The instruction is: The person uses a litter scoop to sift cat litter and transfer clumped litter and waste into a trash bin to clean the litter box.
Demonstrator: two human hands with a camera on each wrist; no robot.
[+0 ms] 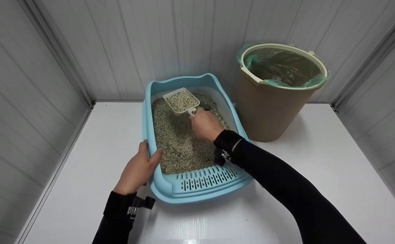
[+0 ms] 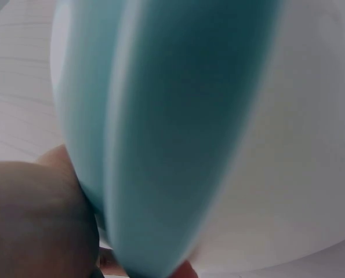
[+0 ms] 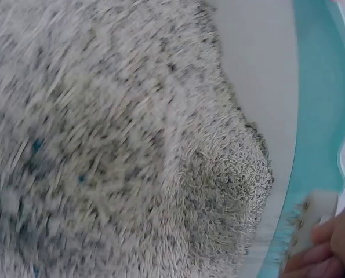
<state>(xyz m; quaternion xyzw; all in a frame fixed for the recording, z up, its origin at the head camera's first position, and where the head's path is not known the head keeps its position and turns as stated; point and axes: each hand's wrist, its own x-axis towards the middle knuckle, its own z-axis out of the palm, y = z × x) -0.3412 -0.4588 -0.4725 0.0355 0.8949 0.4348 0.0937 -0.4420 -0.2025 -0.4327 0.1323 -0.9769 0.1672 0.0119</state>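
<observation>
Just above the middle of the frame, a white litter scoop (image 1: pixel 192 111) heaped with pale grains (image 1: pixel 182 102) is held above the litter bed (image 1: pixel 183 152), its handle gripped in the curled fingers of the right hand (image 1: pixel 206 125)! Left of centre, the blue litter box (image 1: pixel 202 197) is grasped at its side by the left hand (image 1: pixel 138 169), thumb laid over the rim, fingers kept outside. At upper right, a brown waste bin (image 1: pixel 265 112), lined with a green translucent bag (image 1: pixel 282 67), is placed just beside the box, both supported by a white tabletop (image 1: pixel 112 135). In the right wrist view, the scoop is caught at lower right, the litter streaked by blur.
</observation>
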